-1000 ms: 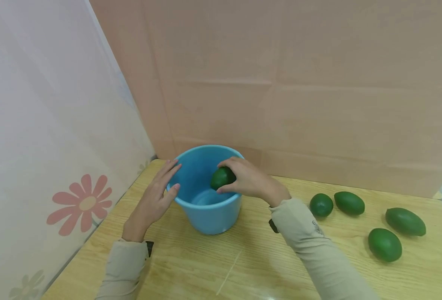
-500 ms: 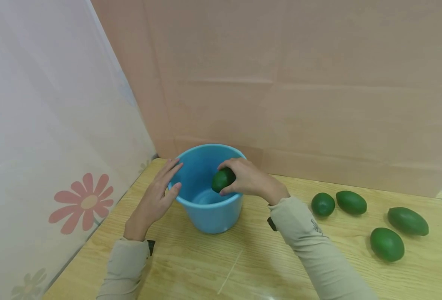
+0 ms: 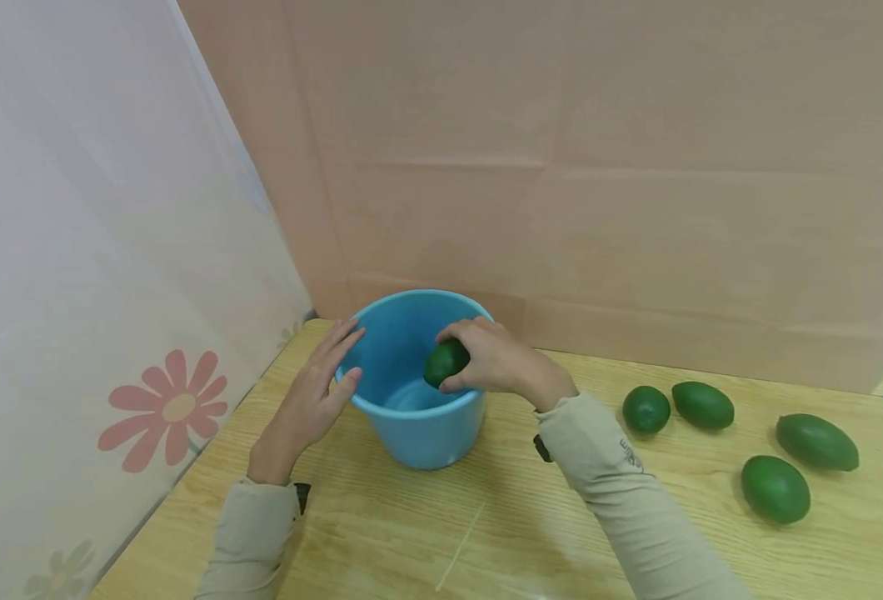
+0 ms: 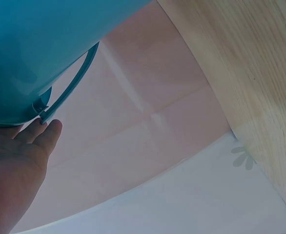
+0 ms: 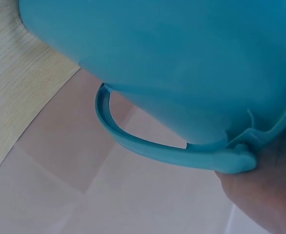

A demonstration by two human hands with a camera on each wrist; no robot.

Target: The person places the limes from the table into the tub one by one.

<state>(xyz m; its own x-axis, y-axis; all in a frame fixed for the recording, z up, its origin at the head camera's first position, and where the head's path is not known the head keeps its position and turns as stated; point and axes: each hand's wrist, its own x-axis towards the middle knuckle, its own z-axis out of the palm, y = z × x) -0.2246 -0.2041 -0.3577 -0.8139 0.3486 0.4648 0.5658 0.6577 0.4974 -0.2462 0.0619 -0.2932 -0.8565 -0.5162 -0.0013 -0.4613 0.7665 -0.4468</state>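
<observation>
A light blue bucket (image 3: 426, 437) stands upright on the wooden table, its handle (image 5: 157, 150) hanging down on the far side. My right hand (image 3: 497, 358) reaches over the bucket's right rim and grips a smooth, dark green oval fruit (image 3: 446, 362), thumb on the near side and fingers over the top. The fruit is held just inside the bucket's mouth, above the bottom. At the left rim, my left hand (image 3: 314, 392) rests with fingers straight and spread. In the left wrist view, the left fingertips (image 4: 49, 134) are right by the handle's hinge; the fruit is hidden in both wrist views.
To the right on the table (image 3: 381, 542) lie a rounder green fruit (image 3: 646, 410) beside a pointed one (image 3: 702, 406). Further right are a long green fruit (image 3: 816, 442) and another (image 3: 775, 489) nearer me. Behind stands a pinkish-brown cloth (image 3: 561, 208); a flowered white cloth (image 3: 97, 250) hangs left.
</observation>
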